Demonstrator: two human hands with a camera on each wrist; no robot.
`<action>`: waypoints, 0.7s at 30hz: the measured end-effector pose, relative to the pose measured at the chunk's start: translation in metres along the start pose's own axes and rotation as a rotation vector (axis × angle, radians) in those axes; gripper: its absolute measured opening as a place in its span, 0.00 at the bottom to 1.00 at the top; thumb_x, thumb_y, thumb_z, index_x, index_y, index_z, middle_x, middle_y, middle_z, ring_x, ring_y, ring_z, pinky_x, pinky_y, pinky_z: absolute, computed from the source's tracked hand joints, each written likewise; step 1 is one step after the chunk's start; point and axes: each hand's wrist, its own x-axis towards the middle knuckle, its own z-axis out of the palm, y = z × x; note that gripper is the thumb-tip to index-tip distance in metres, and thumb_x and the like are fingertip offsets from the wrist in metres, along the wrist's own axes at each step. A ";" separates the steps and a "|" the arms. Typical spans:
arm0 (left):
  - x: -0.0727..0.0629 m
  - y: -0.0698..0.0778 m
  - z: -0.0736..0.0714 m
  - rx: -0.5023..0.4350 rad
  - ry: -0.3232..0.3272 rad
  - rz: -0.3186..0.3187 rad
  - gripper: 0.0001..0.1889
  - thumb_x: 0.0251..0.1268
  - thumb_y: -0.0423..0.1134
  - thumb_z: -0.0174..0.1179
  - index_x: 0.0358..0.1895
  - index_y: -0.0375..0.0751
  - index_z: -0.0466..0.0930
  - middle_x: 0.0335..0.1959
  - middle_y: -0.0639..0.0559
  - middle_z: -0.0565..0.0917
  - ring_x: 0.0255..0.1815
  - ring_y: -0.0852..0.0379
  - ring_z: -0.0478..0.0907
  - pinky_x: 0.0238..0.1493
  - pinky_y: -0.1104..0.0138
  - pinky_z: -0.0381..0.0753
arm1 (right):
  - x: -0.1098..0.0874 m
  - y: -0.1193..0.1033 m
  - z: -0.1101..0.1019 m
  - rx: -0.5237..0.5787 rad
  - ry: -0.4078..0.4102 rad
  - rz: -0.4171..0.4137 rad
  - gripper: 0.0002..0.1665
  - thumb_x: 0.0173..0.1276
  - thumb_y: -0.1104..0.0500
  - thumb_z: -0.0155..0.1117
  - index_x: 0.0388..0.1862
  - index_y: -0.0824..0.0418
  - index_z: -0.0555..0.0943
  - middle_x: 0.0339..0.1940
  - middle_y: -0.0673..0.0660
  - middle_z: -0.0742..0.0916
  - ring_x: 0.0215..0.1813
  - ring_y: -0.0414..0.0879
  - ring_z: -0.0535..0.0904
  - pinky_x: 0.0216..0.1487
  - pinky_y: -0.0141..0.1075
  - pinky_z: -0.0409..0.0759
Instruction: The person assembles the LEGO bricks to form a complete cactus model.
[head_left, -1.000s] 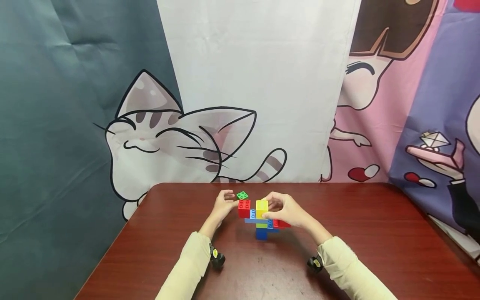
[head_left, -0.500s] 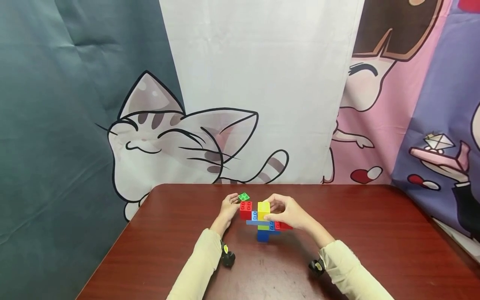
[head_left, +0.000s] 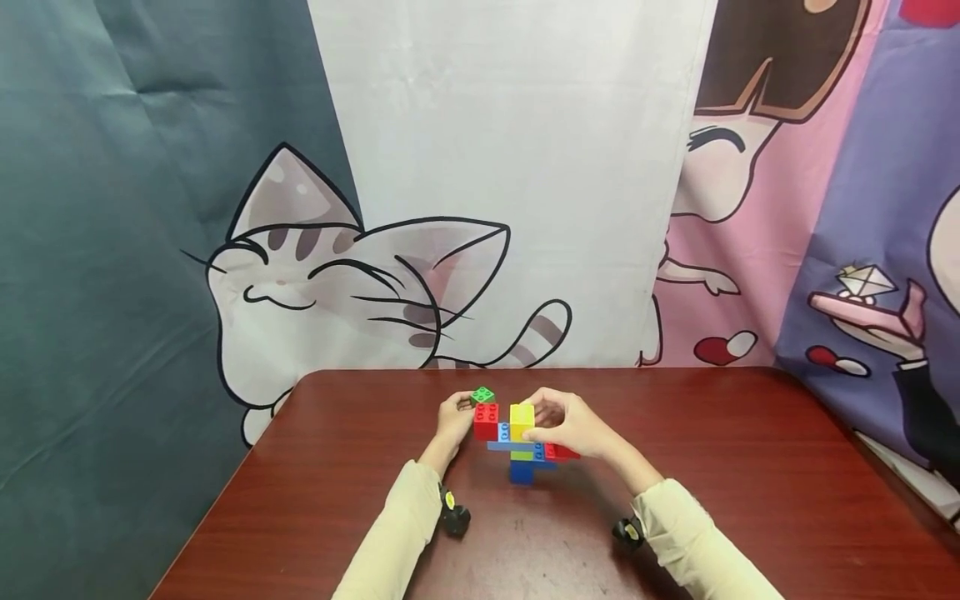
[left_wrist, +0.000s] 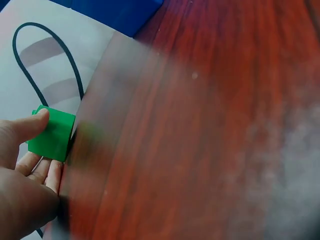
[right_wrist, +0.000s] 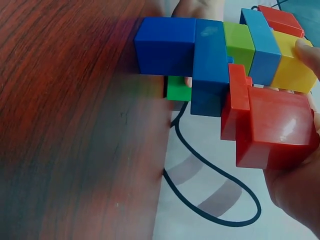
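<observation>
My right hand (head_left: 573, 423) pinches the yellow brick (head_left: 522, 422) at the top of a stack of toy building bricks. Under it come a light blue brick (head_left: 508, 447), a lime green brick (right_wrist: 240, 46) and blue bricks, the lowest blue brick (head_left: 522, 473) at the table. A red brick (head_left: 486, 422) sits on the stack's left arm; another red brick (right_wrist: 280, 125) juts out at the right. Behind the stack's left side, my left hand (head_left: 452, 421) holds a green brick (left_wrist: 54, 134), thumb on one face and fingers beneath. The stack hides part of that hand in the head view.
The reddish-brown table (head_left: 345, 533) runs back to a printed cloth backdrop (head_left: 517, 125) with a cartoon cat. Small black cameras hang at the left wrist (head_left: 454, 517) and right wrist (head_left: 628, 532).
My left hand has moved in to the green brick and now grips it; the brick has turned and shows its side. My right hand keeps its hold on the yellow brick.
</observation>
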 end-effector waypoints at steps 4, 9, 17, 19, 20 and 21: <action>-0.002 0.000 -0.002 -0.024 0.006 -0.019 0.18 0.55 0.28 0.62 0.51 0.26 0.80 0.45 0.34 0.85 0.44 0.55 0.79 0.43 0.71 0.78 | 0.000 0.001 0.000 -0.003 0.003 -0.007 0.19 0.59 0.58 0.73 0.47 0.61 0.80 0.39 0.61 0.87 0.39 0.41 0.81 0.43 0.28 0.82; -0.006 -0.002 -0.006 -0.060 -0.006 -0.046 0.19 0.56 0.29 0.63 0.53 0.25 0.79 0.48 0.33 0.84 0.43 0.57 0.79 0.42 0.71 0.78 | -0.002 0.002 0.002 -0.026 0.007 -0.001 0.19 0.58 0.57 0.74 0.47 0.61 0.81 0.39 0.60 0.87 0.39 0.41 0.81 0.42 0.28 0.82; -0.004 0.003 -0.012 -0.053 -0.065 -0.053 0.19 0.60 0.32 0.63 0.55 0.30 0.79 0.51 0.35 0.83 0.48 0.53 0.78 0.47 0.67 0.80 | -0.001 0.001 0.001 -0.049 0.009 0.002 0.18 0.58 0.56 0.74 0.46 0.61 0.81 0.38 0.59 0.87 0.39 0.40 0.81 0.41 0.29 0.82; -0.005 0.005 -0.014 -0.069 -0.075 -0.052 0.20 0.60 0.32 0.63 0.56 0.30 0.78 0.51 0.35 0.83 0.46 0.57 0.78 0.49 0.65 0.81 | -0.001 0.001 0.001 -0.049 0.011 0.012 0.18 0.58 0.57 0.74 0.46 0.61 0.81 0.38 0.59 0.87 0.39 0.42 0.81 0.41 0.28 0.82; -0.006 0.006 -0.014 -0.081 -0.079 -0.057 0.20 0.60 0.32 0.63 0.56 0.30 0.78 0.50 0.35 0.83 0.44 0.58 0.78 0.49 0.65 0.82 | -0.001 0.002 0.001 -0.050 0.010 0.014 0.19 0.58 0.57 0.74 0.46 0.61 0.81 0.39 0.59 0.87 0.39 0.42 0.81 0.42 0.28 0.82; -0.008 0.008 -0.015 -0.095 -0.083 -0.067 0.20 0.60 0.32 0.63 0.56 0.31 0.78 0.50 0.37 0.83 0.42 0.60 0.78 0.48 0.65 0.82 | -0.001 0.002 0.001 -0.051 0.011 0.019 0.19 0.58 0.56 0.74 0.46 0.61 0.81 0.39 0.60 0.87 0.39 0.43 0.81 0.42 0.28 0.82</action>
